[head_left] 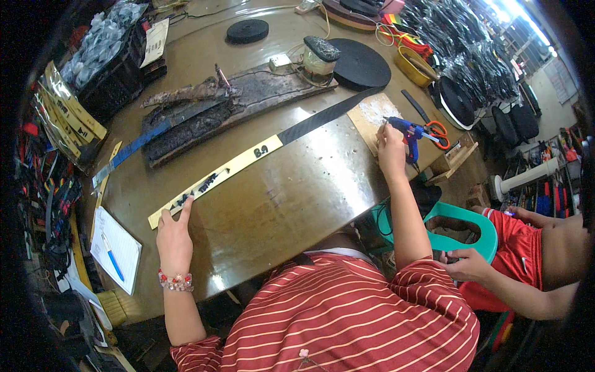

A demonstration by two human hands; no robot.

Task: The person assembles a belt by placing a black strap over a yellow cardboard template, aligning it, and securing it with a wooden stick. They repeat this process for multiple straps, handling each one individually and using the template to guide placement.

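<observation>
My left hand (174,239) rests on the near left end of a long yellow measuring strip (242,162), its fingers spread. Dark handwriting marks the strip. From its far end a black webbing strap (325,116) runs to a large coiled roll of black webbing (358,64). My right hand (390,149) is over a small board (365,124) with whitish residue, fingers bent together beside the nozzle of a blue glue gun (406,128). Whatever those fingertips pinch, if anything, is hidden. Orange-handled scissors (437,133) lie just right of the glue gun.
A charred wooden plank (266,93) bears a jar (320,62) and a blue strap (139,146). A notebook with a pen (118,251) lies at left, a smaller black roll (247,31) at the back. Another person's hand (468,265) is near a green stool (462,232).
</observation>
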